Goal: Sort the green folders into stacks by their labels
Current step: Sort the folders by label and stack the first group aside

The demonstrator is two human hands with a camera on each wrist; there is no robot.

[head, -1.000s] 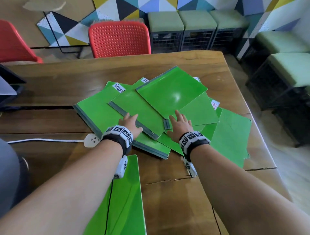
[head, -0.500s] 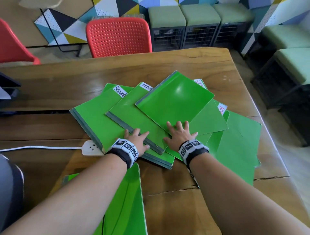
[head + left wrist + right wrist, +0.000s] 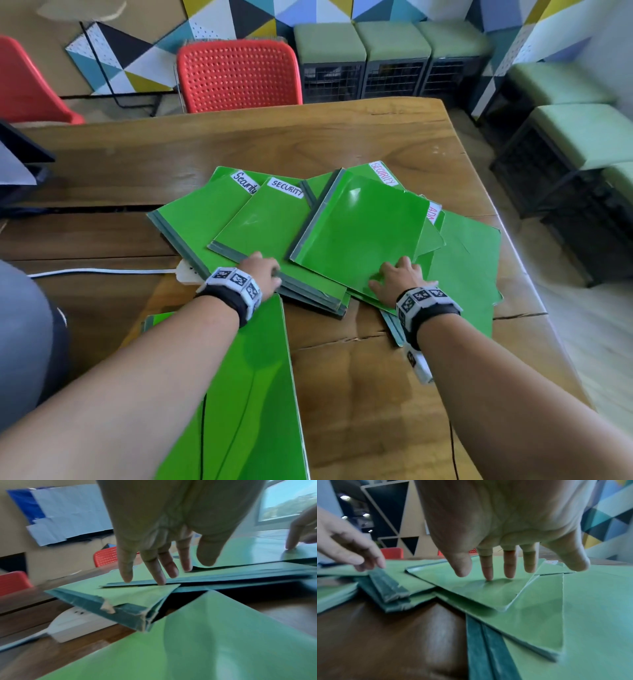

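The green folders (image 3: 325,240) lie spread like a fan on the wooden counter (image 3: 274,144), overlapping each other, and one more folder (image 3: 253,394) lies apart, near the person, under the left forearm.

The right hand (image 3: 397,279) rests flat on the near corner of the top folder (image 3: 363,236). Its fingers (image 3: 488,570) are straight and a little apart, and the tips press the cover; nothing is gripped. This folder stretches away from the fingers, toward the far side and a little to the right, with its dark spine on the left edge. No label shows on it, so I cannot tell its group.

The left hand (image 3: 262,272) touches the near spine edge of the folder marked SECURITY (image 3: 263,226). Its fingers (image 3: 159,573) are also straight and spread, only laid on the edge.

I judge the right hand is nearer to the top folder, so it is the one to slide or lift it, while the left hand holds the pile below. The glossy covers will probably slip easily.
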